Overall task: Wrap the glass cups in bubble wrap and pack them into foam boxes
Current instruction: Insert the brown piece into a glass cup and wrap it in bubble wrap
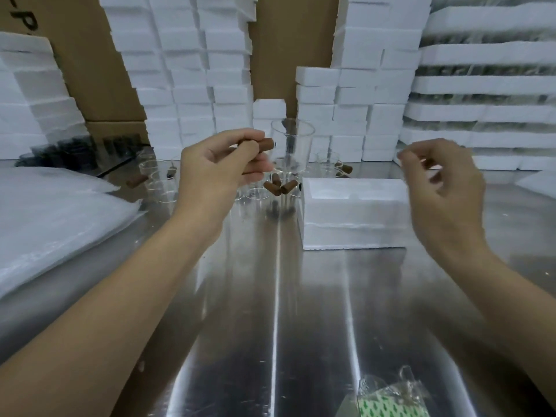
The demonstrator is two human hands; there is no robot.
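Note:
My left hand (222, 167) grips the brown wooden handle (266, 144) of a clear glass cup (291, 145) and holds it upright above the metal table (270, 311). Several more glass cups with brown handles (279, 188) stand on the table just below and behind it. An open white foam box (352, 212) sits right of them, its moulded recess empty. My right hand (442, 182) hovers over the box's right end, blurred, with its fingers loosely curled and nothing seen in them. A stack of bubble wrap sheets (60, 221) lies at the left.
Tall stacks of white foam boxes (192, 70) line the back, with more at the right (481, 85), in front of cardboard (78, 55). A clear plastic packet with a green-and-white sheet (388, 401) lies at the near edge. Dark items (75, 152) sit at the back left.

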